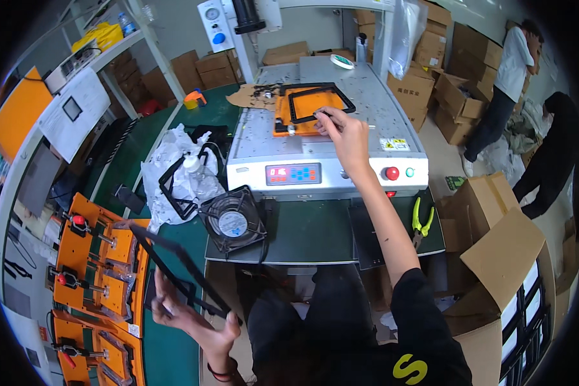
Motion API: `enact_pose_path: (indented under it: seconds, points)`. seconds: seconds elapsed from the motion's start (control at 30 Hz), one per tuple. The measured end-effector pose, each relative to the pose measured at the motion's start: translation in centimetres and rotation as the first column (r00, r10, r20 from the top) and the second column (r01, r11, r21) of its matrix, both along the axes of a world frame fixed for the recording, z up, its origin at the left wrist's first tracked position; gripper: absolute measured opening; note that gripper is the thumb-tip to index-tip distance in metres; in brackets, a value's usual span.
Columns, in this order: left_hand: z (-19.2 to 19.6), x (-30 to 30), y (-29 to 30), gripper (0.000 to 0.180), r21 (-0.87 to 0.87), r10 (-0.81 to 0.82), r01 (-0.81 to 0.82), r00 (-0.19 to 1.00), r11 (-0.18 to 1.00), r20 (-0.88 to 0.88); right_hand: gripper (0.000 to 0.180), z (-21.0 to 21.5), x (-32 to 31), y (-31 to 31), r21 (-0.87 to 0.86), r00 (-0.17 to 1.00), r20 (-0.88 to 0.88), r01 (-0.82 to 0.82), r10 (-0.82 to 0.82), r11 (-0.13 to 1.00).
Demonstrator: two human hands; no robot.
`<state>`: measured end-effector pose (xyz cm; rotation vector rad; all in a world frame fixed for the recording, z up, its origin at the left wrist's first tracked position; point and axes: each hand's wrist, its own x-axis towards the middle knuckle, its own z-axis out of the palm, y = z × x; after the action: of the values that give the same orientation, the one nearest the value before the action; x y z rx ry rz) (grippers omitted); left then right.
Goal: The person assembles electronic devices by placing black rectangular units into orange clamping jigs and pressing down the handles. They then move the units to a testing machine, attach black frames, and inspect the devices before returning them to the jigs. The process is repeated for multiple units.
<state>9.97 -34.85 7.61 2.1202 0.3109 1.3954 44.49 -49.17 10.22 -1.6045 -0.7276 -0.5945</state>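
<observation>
My left hand grips a black rectangular frame, held tilted above the green bench at the lower left. My right hand reaches forward over the machine bed, thumb and fingers pinched at the near edge of a second black frame. This second frame lies on an orange fixture plate, itself resting on the grey bed of the benchtop machine. The machine's front carries a lit control panel, a red button and a green button.
A small fan stands before the machine, beside white plastic wrapping with another black frame. Orange clamp fixtures line the left. Yellow-green pliers lie at right. Open cartons stand lower right; two people are beyond.
</observation>
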Motion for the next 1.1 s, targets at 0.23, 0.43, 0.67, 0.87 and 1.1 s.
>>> enact_pose_path:
  seconds: [0.23, 0.43, 0.67, 0.87, 1.1]
  points:
    - [-4.2, -4.7, 1.5, 0.103, -0.277, -0.097, 0.066, 0.99, 0.958, -0.1, 0.018, 1.1, 0.5, 3.2, -0.261, 0.994, -0.098, 0.019, -0.047, 0.965]
    - [-3.8, -2.3, 1.1, 0.103, -0.41, -0.237, 0.265, 0.964, 0.873, 0.118, 0.017, 2.6, 1.7, 2.6, -0.591, 0.968, 0.019, 0.214, -0.251, 0.778]
    - [-3.2, -2.2, 0.0, 0.11, -0.45, -0.268, 0.287, 0.957, 0.846, 0.108, 0.028, -2.4, -5.0, -7.7, -0.315, 0.702, 0.359, 0.711, -0.615, 0.628]
    - [-4.9, 0.1, -1.0, 0.107, -0.503, -0.374, 0.401, 0.914, 0.766, 0.16, 0.037, -8.7, -8.3, -14.9, -0.55, 0.704, 0.312, 0.681, -0.638, 0.484]
    - [-3.9, 2.5, -3.5, 0.105, -0.574, -0.544, 0.451, 0.839, 0.684, 0.011, 0.041, -8.8, -8.2, -15.3, -0.574, 0.645, 0.348, 0.72, -0.68, 0.389]
